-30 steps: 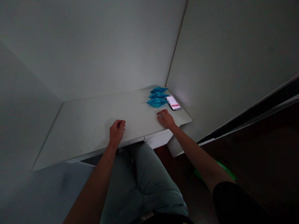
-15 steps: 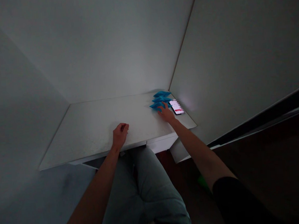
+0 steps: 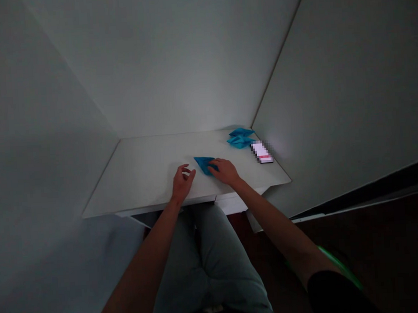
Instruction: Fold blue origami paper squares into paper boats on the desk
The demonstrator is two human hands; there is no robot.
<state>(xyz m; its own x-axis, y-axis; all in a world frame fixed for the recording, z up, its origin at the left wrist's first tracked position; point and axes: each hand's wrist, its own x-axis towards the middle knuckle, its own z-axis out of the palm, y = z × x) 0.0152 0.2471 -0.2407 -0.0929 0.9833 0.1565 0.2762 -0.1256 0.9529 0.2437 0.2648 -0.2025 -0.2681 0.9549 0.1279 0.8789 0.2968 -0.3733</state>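
Note:
A blue folded paper boat point(image 3: 203, 164) is gripped at its right end by my right hand point(image 3: 225, 171), over the middle of the white table point(image 3: 142, 172). Just left of the boat's pointed tip is my left hand point(image 3: 183, 180), its fingers curved and apart with nothing between them. Two more blue paper boats, a nearer one point(image 3: 239, 142) and a farther one point(image 3: 242, 132), rest close together at the table's back right corner. My fingers and knuckles hide part of the held boat.
A phone point(image 3: 261, 152) with a lit, partly blurred screen lies by the table's right edge. White walls point(image 3: 183, 82) close in the table at the back, left and right. Something green point(image 3: 339, 264) shows low on the right by the dark floor.
My right hand has taken the nearest boat from the group of three and carried it left and toward me. My left hand has opened its fingers. The view has shifted a little.

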